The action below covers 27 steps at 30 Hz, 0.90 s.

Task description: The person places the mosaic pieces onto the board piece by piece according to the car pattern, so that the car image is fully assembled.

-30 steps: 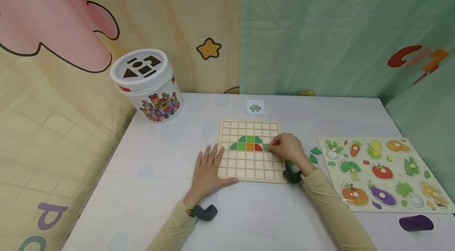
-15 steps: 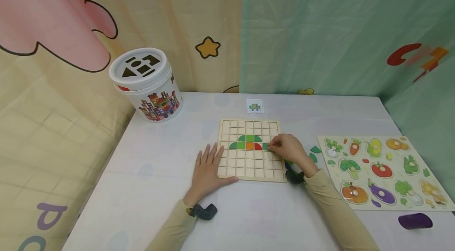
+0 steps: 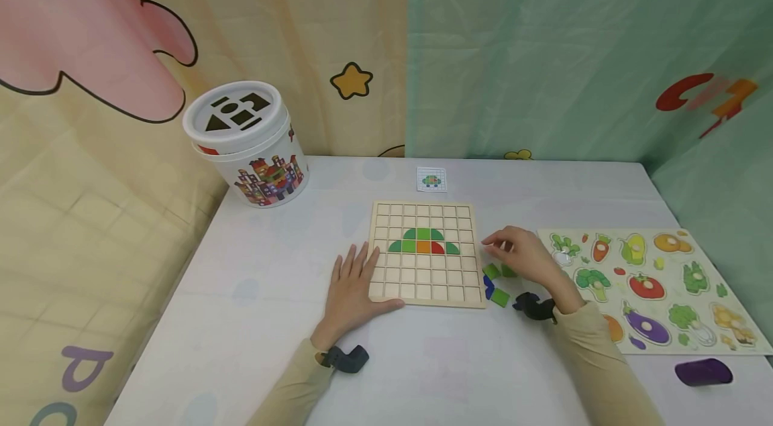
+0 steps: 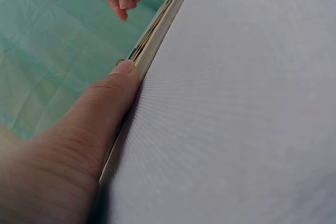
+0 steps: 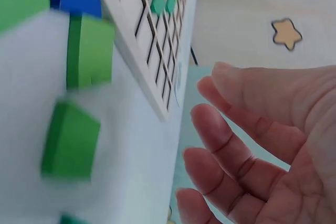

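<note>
A wooden grid board [image 3: 417, 276] lies on the table, bearing a dome of green pieces around an orange square [image 3: 424, 247] and a red quarter-round [image 3: 437, 248]. A green quarter-round [image 3: 451, 248] sits at the row's right end. My left hand [image 3: 351, 298] spreads flat at the board's left side, its thumb [image 4: 105, 103] along the near edge. To the right of the board, my right hand [image 3: 524, 255] hovers with loosely bent fingers and nothing between them. Below it lie green blocks [image 3: 500, 296] and blue pieces [image 3: 488, 286]; the hand hides part of that group.
Behind the board lies a small pattern card [image 3: 431, 180]. A vegetable puzzle board [image 3: 664, 285] covers the right side, with a purple object [image 3: 703, 372] in front of it. At the back left stands a white bucket [image 3: 266, 171] with a shape-sorter lid.
My right hand has let go of the green quarter-round at the row's right end and moved right, off the board. Loose blocks now show beneath it. The left hand stays put.
</note>
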{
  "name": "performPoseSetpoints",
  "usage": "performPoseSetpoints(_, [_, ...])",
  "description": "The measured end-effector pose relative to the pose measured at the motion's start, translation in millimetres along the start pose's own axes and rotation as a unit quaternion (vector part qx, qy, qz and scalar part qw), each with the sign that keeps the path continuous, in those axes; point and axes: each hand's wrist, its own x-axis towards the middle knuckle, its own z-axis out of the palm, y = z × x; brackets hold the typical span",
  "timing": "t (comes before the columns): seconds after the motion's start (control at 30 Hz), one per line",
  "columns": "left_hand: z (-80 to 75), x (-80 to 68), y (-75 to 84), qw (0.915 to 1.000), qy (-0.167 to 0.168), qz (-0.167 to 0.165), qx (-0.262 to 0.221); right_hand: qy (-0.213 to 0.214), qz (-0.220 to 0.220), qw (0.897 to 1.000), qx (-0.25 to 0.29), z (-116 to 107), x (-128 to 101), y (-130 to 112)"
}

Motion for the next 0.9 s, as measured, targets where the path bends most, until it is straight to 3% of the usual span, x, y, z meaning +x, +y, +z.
performPoseSetpoints(0.17, [-0.2,0.3,0.1,1.0000,0.001,0.002,-0.002,0.022,0.041,0.998,-0.034,-23.2,-13.7,12.7])
performPoseSetpoints(0.4, [0.2,0.5,0.0,1.0000,0.002,0.002,-0.001,0.001,0.100,0.993,-0.067,-42.9,-27.3,29.6])
performPoseSetpoints(0.67, [0.7,0.2,-0.5,1.0000,0.007,0.005,0.001,-0.029,0.133,0.987,-0.082,-49.5,-30.5,41.8])
performPoseSetpoints(0.9, [1.3,-0.4,-0.9,1.0000,0.008,0.004,0.000,-0.026,0.137,0.986,-0.092,-47.6,-27.1,46.7])
